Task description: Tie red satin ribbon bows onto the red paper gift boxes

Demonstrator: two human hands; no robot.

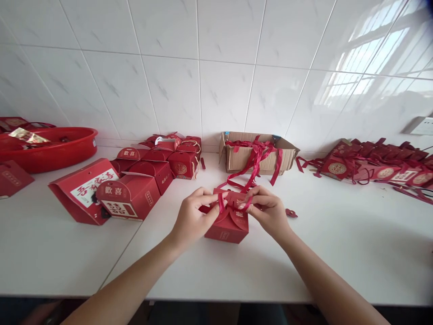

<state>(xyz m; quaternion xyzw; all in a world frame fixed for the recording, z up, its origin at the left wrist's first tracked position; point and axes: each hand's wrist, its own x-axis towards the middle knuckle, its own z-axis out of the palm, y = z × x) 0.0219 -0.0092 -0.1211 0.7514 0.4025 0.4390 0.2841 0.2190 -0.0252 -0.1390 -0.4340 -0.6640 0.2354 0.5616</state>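
At far left, red basin (43, 160) against the tiled wall (226, 90), gold packet (29, 135) lying on top of it. Just below, a red carton (13, 179) cut off by the frame edge. Next, a tilted red box (75, 195) with a white lettered panel, close beside a lettered gift box (131, 196). Behind these, a cluster of red boxes (158, 158) runs back to the wall; pale twine (199, 149) on one of them.

Centre: left hand (196, 212) over the left side of the working box (226, 234), thumb and fingertips pinched together on the red ribbon (221, 203). Working box sits on the white table (338, 253) between both hands, curved top flaps folded in, ribbon across its top; knot or loop, cannot tell. Beyond it, cardboard tray (237, 161) by the wall, loose ribbons (259, 155) spilling over its front edge. Right hand (269, 210) at the box's right side, thumb and fingers clamped on the same ribbon.

Just right of that hand, small red scrap (291, 213) on the table. Far right, row of boxes (375, 171) with ribbons attached; wall socket (424, 125) above.
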